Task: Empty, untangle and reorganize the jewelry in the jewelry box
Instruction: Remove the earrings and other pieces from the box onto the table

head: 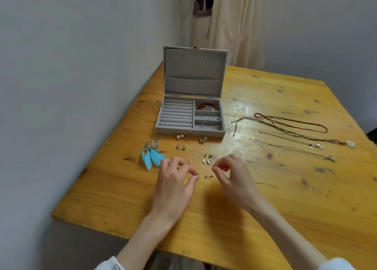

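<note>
Sorting earrings in front of the jewelry box [190,114]: necklaces [293,131] lie untangled right of it, a bracelet [207,107] inside. My left hand [175,180] pinches something tiny; my right hand [232,173] pinches, contents unclear. Refilling remains, I reckon.

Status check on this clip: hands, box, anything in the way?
Left hand pinching a small gold piece; right hand curled, grip contents unclear. Jewelry box open, red bracelet inside. Earrings, necklaces spread on the table.
</note>
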`<state>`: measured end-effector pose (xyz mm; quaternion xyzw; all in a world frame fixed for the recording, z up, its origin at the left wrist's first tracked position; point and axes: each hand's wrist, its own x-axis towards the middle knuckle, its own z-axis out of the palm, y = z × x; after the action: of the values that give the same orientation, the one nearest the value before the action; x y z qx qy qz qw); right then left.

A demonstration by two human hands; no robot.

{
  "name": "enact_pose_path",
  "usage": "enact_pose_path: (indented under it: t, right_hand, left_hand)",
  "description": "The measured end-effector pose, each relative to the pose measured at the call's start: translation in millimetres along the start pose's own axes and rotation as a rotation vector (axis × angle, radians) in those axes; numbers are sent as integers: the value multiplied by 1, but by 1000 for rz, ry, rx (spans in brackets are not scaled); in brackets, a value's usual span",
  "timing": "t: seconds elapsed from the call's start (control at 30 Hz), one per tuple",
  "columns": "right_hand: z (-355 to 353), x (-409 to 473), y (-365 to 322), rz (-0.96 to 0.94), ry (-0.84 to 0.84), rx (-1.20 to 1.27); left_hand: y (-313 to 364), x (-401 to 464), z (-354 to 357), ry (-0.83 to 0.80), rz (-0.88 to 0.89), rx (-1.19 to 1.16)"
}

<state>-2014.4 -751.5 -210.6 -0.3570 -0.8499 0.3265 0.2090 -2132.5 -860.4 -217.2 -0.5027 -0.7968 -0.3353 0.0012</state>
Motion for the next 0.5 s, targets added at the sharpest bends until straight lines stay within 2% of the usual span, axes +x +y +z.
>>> enact_pose_path:
  t: [0.2,0.5]
  right_hand:
    - [15,-28,17,3,28,-84]
    - [22,-34,22,-22,95,-98]
  left_hand:
    - [15,-20,24,-55,0,93]
    - [17,-23,35,11,-48,88]
